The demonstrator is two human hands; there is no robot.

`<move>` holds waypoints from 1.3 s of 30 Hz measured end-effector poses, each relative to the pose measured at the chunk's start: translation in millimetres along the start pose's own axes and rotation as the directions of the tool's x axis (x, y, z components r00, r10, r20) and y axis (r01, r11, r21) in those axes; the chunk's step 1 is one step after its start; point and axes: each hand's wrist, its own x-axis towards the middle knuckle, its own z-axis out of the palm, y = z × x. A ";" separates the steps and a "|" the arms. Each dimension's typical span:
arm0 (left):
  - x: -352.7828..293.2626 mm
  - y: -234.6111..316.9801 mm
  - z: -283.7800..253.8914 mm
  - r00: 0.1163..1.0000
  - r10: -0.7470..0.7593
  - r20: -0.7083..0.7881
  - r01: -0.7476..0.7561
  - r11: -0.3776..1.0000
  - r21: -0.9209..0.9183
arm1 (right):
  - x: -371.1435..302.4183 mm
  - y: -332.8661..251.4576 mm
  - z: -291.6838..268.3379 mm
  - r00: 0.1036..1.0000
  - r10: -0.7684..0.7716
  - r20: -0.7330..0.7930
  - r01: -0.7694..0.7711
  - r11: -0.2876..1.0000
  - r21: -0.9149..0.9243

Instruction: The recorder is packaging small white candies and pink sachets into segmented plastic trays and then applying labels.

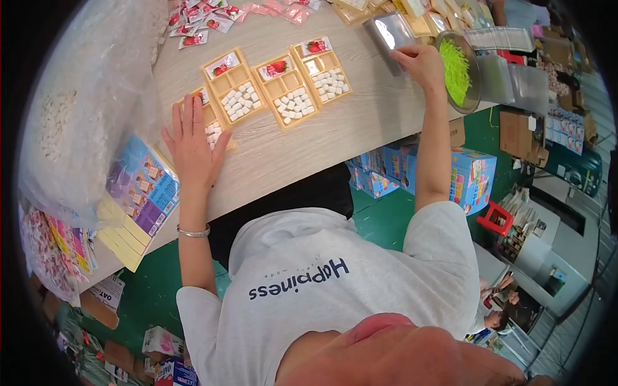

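My left hand (pixel 194 145) lies spread, palm down, over a cream plastic tray (pixel 212 116) at the left, hiding much of it. To its right stand three more compartment trays: a left one (pixel 220 83), a middle one (pixel 291 82) and a right one (pixel 311 66). Each holds small white marshmallow-like pieces and a packet with a red strawberry print. Farther right, my right hand (pixel 421 64) pinches at the near edge of a stack of clear plastic sleeves (pixel 389 29). Its fingertips partly hide the grip.
Beside my right hand sits a bowl (pixel 476 77) of bright green shreds. Loose strawberry packets (pixel 209 19) lie at the far left. A large clear bag of white pieces (pixel 84 109) and blue printed sheets (pixel 145 183) flank my left arm. Blue cartons (pixel 473 177) stand below the table's right edge.
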 end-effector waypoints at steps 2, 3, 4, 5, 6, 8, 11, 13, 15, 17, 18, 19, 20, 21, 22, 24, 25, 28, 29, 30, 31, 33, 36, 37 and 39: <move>0.7 -10.2 -9.5 0.999 0.045 0.012 -0.045 0.999 -0.008 | 1.3 -0.1 9.8 0.998 0.054 0.043 -0.056 0.997 0.050; -2.0 -0.5 -11.0 0.999 0.040 0.011 -0.039 0.999 -0.010 | 6.2 9.6 7.0 0.998 0.050 0.046 -0.052 0.998 0.047; -5.2 10.7 -13.9 1.000 0.025 -0.013 -0.026 0.997 -0.071 | 11.8 19.5 3.1 0.994 0.066 0.090 -0.079 0.987 0.143; -7.9 22.1 -15.9 0.999 0.011 -0.037 -0.015 0.991 -0.133 | 15.4 29.3 -0.6 0.988 0.079 0.135 -0.110 0.966 0.236; -10.8 25.7 -21.5 0.999 0.012 -0.035 -0.016 0.992 -0.126 | 14.9 29.5 0.7 0.987 0.079 0.137 -0.111 0.964 0.242; -14.6 32.9 -29.7 0.998 0.018 -0.053 -0.030 0.972 -0.233 | 14.3 28.8 1.8 0.982 0.072 0.174 -0.141 0.895 0.424; -15.3 40.9 -35.4 0.997 0.053 -0.064 -0.069 0.958 -0.279 | 20.2 36.0 2.5 0.973 0.093 0.211 -0.181 0.874 0.451; -14.9 48.3 -40.8 0.996 0.057 -0.068 -0.075 0.948 -0.308 | 20.5 34.6 1.4 0.972 0.088 0.217 -0.180 0.875 0.450; -13.6 56.1 -43.3 0.995 0.062 -0.072 -0.083 0.936 -0.341 | 20.5 32.7 1.8 0.972 0.086 0.221 -0.179 0.877 0.446; -10.1 63.9 -41.9 0.985 0.097 -0.139 -0.144 0.912 -0.383 | 19.8 30.9 3.9 0.980 0.122 0.161 -0.167 0.937 0.308; -9.6 66.8 -42.1 0.987 0.085 -0.138 -0.132 0.915 -0.381 | 17.1 23.9 7.7 0.979 0.113 0.170 -0.161 0.937 0.308; -8.9 70.0 -43.1 0.983 0.096 -0.157 -0.154 0.895 -0.418 | 9.6 12.8 11.6 1.000 0.013 -0.018 -0.013 0.999 0.032; -7.5 74.3 -43.2 0.979 0.106 -0.176 -0.176 0.874 -0.454 | -0.5 2.3 13.2 0.975 -0.140 -0.172 0.091 0.960 -0.264; -8.0 78.7 -39.9 0.978 0.083 -0.191 -0.175 0.827 -0.534 | -11.1 -8.2 10.3 0.923 -0.220 -0.316 0.121 0.945 -0.305; -7.9 84.8 -36.0 0.977 0.051 -0.208 -0.169 0.779 -0.604 | -24.1 -22.6 5.0 0.842 -0.300 -0.448 0.151 0.929 -0.339; -5.0 110.2 -37.7 0.995 -0.090 -0.051 0.007 0.554 -0.833 | -65.3 -80.2 -16.0 0.842 -0.261 -0.472 0.324 0.944 0.057; -3.4 128.0 -37.2 0.993 -0.110 -0.045 0.025 0.563 -0.826 | -87.1 -94.8 -13.4 0.907 -0.244 -0.343 0.366 0.860 0.356; -10.4 130.2 -34.0 0.961 -0.259 0.096 0.057 -0.155 -0.986 | -131.3 -153.1 33.8 0.925 -0.375 0.065 0.142 0.499 0.855; -12.0 115.1 -31.7 0.963 -0.231 0.138 0.110 -0.133 -0.985 | -134.3 -160.8 52.8 0.895 -0.431 0.113 0.077 0.400 0.913; -15.9 99.9 -31.2 0.961 -0.208 0.184 0.164 -0.111 -0.980 | -137.5 -170.9 67.4 0.900 -0.392 0.192 -0.040 0.364 0.930; -16.2 84.7 -36.0 0.959 -0.212 0.186 0.166 -0.108 -0.980 | -139.7 -183.3 82.5 0.902 -0.354 0.246 -0.122 0.337 0.934; -16.7 52.4 -46.4 0.860 -0.379 0.343 0.369 -0.003 -0.929 | -140.1 -208.7 111.3 0.896 -0.323 0.306 -0.207 0.306 0.929; -14.5 18.7 -35.1 0.784 -0.605 0.139 0.391 0.307 -0.868 | -134.5 -237.8 145.3 0.853 -0.350 0.388 -0.159 0.534 0.830; -14.1 14.0 -32.8 0.781 -0.608 0.138 0.393 0.307 -0.867 | -131.4 -243.2 156.3 0.894 -0.333 0.299 0.013 0.688 0.726; -13.2 9.1 -27.5 0.799 -0.600 -0.046 0.475 0.676 -0.563 | -131.4 -250.4 166.3 0.921 -0.332 0.202 0.168 0.809 0.564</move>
